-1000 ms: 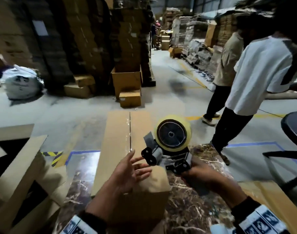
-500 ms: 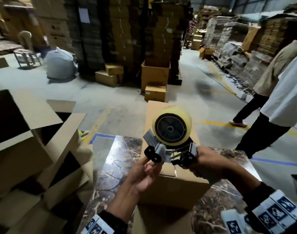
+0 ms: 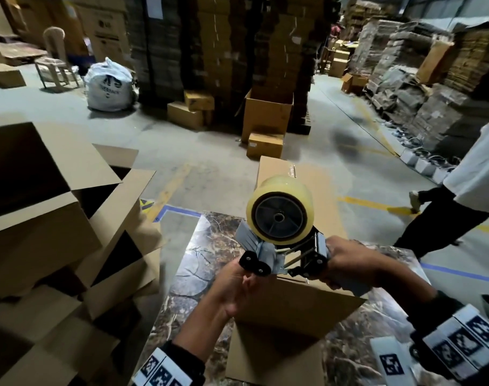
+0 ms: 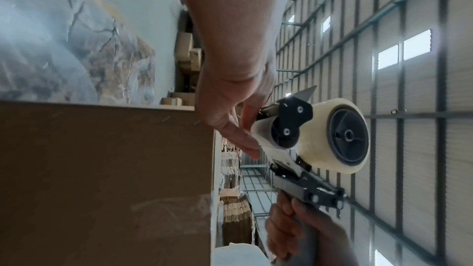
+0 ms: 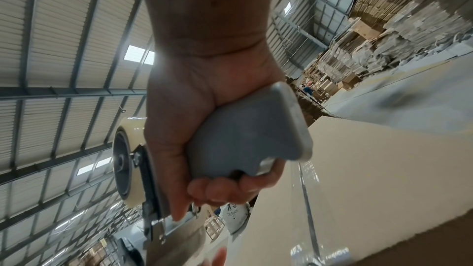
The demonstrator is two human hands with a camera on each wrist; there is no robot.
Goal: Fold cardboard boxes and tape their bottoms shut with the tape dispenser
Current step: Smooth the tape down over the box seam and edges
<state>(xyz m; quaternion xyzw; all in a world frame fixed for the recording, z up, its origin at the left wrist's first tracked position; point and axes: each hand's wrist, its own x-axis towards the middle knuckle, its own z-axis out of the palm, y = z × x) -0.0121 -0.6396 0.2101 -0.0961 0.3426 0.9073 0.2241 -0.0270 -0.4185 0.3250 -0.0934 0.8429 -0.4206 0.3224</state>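
We see tape gun (image 3: 282,240) up in air over box (image 3: 290,305), box on shiny table (image 3: 199,263). Our right hand (image 3: 349,263) wraps tight round gray handle, fingers curled. Our left hand (image 3: 237,285) sits at front roller, fingers pinch loose tape end. Big tape roll (image 3: 279,208) sits between both hands. Open boxes (image 3: 43,207) piled at left

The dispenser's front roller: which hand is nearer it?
Left. The left hand has its fingers at the roller; the right hand grips the handle at the tape dispenser's opposite end.
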